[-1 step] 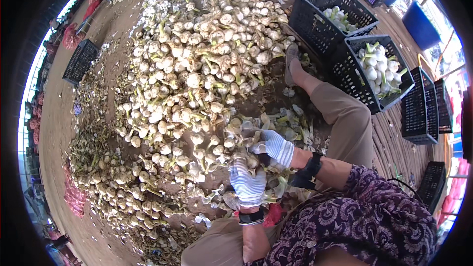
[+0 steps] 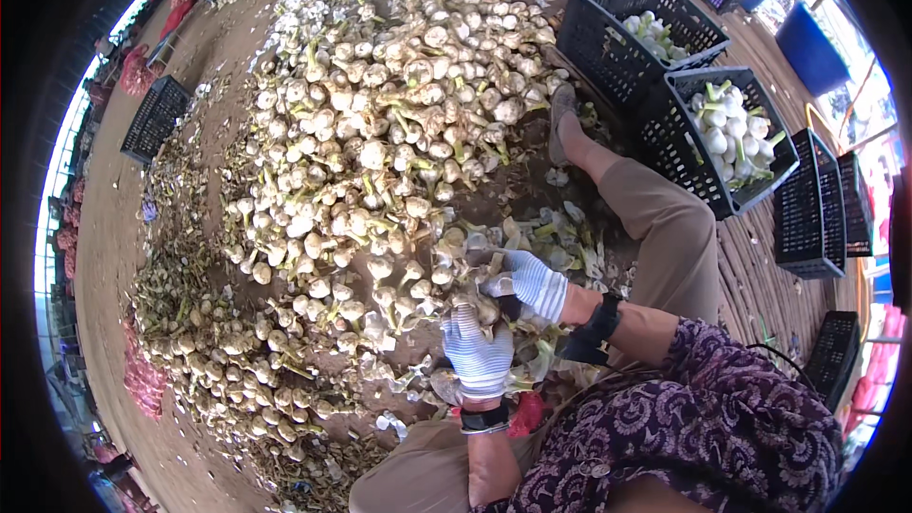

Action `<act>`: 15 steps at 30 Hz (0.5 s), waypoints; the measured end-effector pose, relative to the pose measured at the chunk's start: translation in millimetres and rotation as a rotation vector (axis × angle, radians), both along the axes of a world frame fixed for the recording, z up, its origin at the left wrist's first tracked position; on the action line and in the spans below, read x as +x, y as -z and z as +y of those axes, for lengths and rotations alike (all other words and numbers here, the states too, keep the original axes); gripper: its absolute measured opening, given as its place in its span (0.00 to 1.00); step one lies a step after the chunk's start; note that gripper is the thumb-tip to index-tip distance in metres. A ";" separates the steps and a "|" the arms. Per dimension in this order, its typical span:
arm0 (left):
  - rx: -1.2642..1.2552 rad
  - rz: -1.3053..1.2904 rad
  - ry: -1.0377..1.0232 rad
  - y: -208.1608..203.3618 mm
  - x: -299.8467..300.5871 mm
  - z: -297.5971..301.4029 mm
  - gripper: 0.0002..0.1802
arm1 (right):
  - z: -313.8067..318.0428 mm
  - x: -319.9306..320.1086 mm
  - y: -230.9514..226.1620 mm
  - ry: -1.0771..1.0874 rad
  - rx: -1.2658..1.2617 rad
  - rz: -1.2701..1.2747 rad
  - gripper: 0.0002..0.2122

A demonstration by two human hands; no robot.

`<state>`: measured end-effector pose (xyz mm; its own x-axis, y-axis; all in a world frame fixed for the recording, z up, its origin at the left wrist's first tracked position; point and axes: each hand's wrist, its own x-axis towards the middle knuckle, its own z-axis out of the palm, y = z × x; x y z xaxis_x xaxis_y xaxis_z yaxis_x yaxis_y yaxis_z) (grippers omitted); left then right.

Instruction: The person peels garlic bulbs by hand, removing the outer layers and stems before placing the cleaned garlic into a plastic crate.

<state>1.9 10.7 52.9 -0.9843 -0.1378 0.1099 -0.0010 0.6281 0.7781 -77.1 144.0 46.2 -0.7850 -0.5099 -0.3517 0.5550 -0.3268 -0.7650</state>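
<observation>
- two black, perforated plastic crates (image 2: 689, 157) at your right hold whitish garlic bulbs (image 2: 730, 133);
- one brownish, round garlic bulb (image 2: 486, 311) sits in your blue-striped, white-gloved left hand (image 2: 477, 353), its fingers curled around it;
- your gloved right hand (image 2: 534, 283) bends its fingers close beside; whether they pinch, you cannot tell

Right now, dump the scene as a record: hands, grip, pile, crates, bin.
left hand: striped glove, against a garlic bulb
right hand: striped glove, beside the same bulb
grip: fingers partly hidden; cannot tell which hand bears the bulb
pile: loose garlic bulbs, many with stems, spread ahead and left of the hands
near crate: black, at right, holds cleaner white bulbs
far crate: black, beyond it, also part-filled
bin: blue, right of the crates
</observation>
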 end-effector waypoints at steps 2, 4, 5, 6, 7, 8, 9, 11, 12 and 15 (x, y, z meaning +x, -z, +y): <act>-0.210 0.089 0.034 0.0 0.1 0.3 0.31 | 2.5 0.4 1.5 -0.012 -0.065 -0.043 0.22; -0.124 0.091 0.031 -4.2 -3.1 3.7 0.29 | 4.2 0.9 6.3 -0.020 -0.061 -0.031 0.20; -0.122 0.090 0.033 -4.7 -4.8 7.0 0.29 | 5.1 1.7 8.0 -0.018 -0.060 -0.032 0.20; 0.168 0.037 -0.066 -5.5 -5.3 9.1 0.28 | 2.5 2.7 6.9 -0.003 -0.109 -0.066 0.20; 0.459 -0.016 -0.165 -6.1 -5.1 9.7 0.27 | 0.4 3.1 5.6 0.011 -0.158 -0.100 0.21; 0.456 -0.017 -0.168 -6.6 -4.4 7.6 0.27 | 1.6 3.7 3.0 0.009 -0.160 -0.102 0.21; 0.784 -0.078 -0.230 -7.3 -3.7 4.5 0.27 | 4.2 3.1 -9.5 -0.036 -0.122 -0.114 0.22; 1.111 -0.140 -0.293 -5.6 -3.9 -6.7 0.26 | 4.5 2.4 -16.5 -0.085 -0.085 -0.127 0.23; 1.450 -0.244 -0.231 -10.8 -10.2 -12.4 0.27 | 5.7 2.5 -15.8 -0.119 -0.121 -0.033 0.23; 1.751 -0.353 -0.476 -27.8 -12.5 -11.0 0.28 | 3.0 -1.7 -20.7 -0.234 0.305 0.704 0.25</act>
